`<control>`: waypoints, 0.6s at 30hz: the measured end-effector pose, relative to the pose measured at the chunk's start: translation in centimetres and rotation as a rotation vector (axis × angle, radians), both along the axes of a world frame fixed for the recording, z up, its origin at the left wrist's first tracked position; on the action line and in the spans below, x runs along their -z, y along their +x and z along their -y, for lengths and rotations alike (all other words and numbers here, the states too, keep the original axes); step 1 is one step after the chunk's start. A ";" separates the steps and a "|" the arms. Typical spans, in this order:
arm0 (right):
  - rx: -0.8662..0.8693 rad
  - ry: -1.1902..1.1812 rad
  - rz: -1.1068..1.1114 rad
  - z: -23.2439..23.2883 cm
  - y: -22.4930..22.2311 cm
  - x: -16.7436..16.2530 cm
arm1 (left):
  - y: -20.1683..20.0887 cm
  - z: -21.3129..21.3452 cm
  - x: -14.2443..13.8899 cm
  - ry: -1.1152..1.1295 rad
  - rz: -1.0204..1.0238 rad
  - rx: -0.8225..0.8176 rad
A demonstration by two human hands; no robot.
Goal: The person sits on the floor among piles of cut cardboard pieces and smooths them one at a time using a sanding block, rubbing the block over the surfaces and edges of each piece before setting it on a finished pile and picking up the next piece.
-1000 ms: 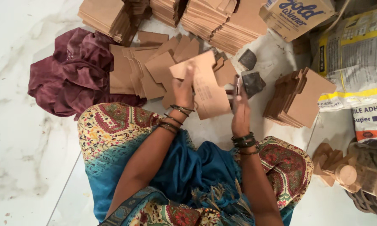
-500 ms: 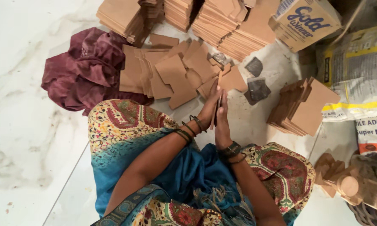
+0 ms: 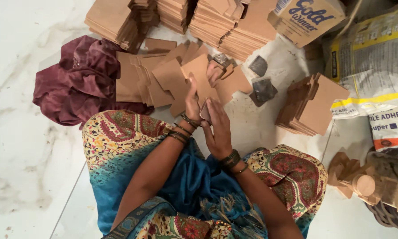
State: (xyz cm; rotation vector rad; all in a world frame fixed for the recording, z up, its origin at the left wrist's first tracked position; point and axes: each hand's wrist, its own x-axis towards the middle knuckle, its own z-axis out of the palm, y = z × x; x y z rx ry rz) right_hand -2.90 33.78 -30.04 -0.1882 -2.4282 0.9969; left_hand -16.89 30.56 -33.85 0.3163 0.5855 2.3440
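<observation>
Maroon cloth (image 3: 77, 84): crumpled on the white floor (image 3: 22, 132), far left.
Loose brown card sheets (image 3: 163, 77): fanned out just right of the cloth.
Left hand (image 3: 192, 99): upright, fingers pressed on a small folded card piece (image 3: 204, 113).
Right hand (image 3: 217, 128): cupped against the same piece, palms together.
Card stack (image 3: 311, 106): right, well apart.

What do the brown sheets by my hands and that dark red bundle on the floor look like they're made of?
The brown sheets look like thin cardboard or kraft paper: matte, flat, with crisp cut edges and fold lines. The dark red bundle looks like soft woven cloth with a slight sheen, crumpled in loose folds.
</observation>
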 end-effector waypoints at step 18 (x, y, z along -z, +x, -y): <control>0.207 -1.379 -0.012 -5.9 0.9 -0.2 | -0.5 0.2 -2.4 -0.221 0.045 -0.073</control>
